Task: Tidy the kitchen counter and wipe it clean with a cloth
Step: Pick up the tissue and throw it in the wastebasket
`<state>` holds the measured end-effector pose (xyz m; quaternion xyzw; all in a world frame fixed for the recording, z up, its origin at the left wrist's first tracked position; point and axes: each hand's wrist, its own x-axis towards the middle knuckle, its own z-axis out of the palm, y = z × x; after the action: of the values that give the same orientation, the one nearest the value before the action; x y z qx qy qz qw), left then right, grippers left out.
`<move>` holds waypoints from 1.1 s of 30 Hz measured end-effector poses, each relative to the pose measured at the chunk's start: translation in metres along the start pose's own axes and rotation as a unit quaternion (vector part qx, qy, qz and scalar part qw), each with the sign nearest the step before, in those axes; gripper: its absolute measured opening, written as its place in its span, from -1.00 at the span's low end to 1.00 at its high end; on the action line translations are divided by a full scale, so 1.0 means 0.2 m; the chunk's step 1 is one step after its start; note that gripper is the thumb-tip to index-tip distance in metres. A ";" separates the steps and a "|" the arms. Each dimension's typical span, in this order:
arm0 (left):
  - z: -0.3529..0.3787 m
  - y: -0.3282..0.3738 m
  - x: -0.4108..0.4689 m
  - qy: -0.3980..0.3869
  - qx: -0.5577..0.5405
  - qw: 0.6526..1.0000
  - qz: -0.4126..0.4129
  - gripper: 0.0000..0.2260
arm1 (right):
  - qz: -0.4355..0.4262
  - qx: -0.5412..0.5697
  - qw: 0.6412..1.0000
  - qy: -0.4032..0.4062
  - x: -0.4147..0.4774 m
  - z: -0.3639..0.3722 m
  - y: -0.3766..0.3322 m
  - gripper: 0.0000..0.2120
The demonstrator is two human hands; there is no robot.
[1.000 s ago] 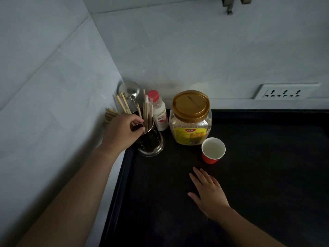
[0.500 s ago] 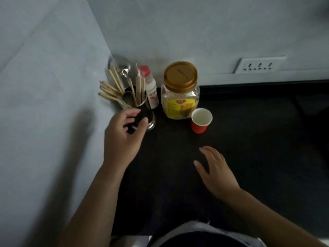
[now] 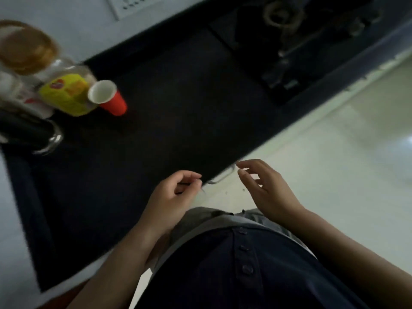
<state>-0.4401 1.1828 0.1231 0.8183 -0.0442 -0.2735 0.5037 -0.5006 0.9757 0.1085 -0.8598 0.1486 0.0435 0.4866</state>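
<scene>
The black counter (image 3: pixel 178 97) runs diagonally across a tilted, blurred view. Both hands hang off it, close to my body, above the counter's front edge. My left hand (image 3: pixel 174 192) has loosely curled fingers and nothing in it that I can see. My right hand (image 3: pixel 265 188) is open with spread fingers, over the pale floor. At the far left stand a clear jar (image 3: pixel 64 94) with a gold lid and yellow label, a red paper cup (image 3: pixel 109 99) touching it, and a metal utensil holder (image 3: pixel 33 134). No cloth is in view.
A gas hob (image 3: pixel 289 41) is set into the counter at the top right. A wall socket (image 3: pixel 133 3) sits above the counter. A metal drawer handle (image 3: pixel 220 177) shows under the counter edge between my hands. My dark shirt fills the bottom.
Both hands have left the counter and drawn back toward my body; the left let go of the utensil holder. The view has swung down and to the right, showing the hob and floor.
</scene>
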 end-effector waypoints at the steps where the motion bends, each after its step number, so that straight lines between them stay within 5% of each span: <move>1: 0.11 0.04 0.00 -0.018 0.002 1.000 0.005 -0.92 | 0.016 0.006 1.000 0.022 -0.08 -0.08 0.07 -0.63; 9: 0.94 0.37 0.02 -0.190 0.070 0.975 0.095 -0.93 | 0.131 0.048 0.968 0.209 -0.69 -0.62 0.54 -0.57; 17: 1.51 0.71 0.13 -0.340 0.170 0.906 0.186 -0.92 | 0.228 0.138 0.878 0.397 -1.07 -0.86 0.82 -0.69; 26: 2.11 0.98 0.49 -0.409 0.219 0.860 0.210 -0.91 | 0.281 0.148 0.843 0.435 -0.88 -1.32 1.14 -0.67; 33: 2.62 1.50 0.98 -0.420 0.224 0.842 0.252 -0.88 | 0.278 0.123 0.836 0.456 -0.48 -2.01 1.35 -0.70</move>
<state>-0.4711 0.5489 0.1184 0.6764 -0.5163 -0.4373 0.2911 -0.7005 0.5236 0.1168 -0.6378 0.5908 -0.2383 0.4329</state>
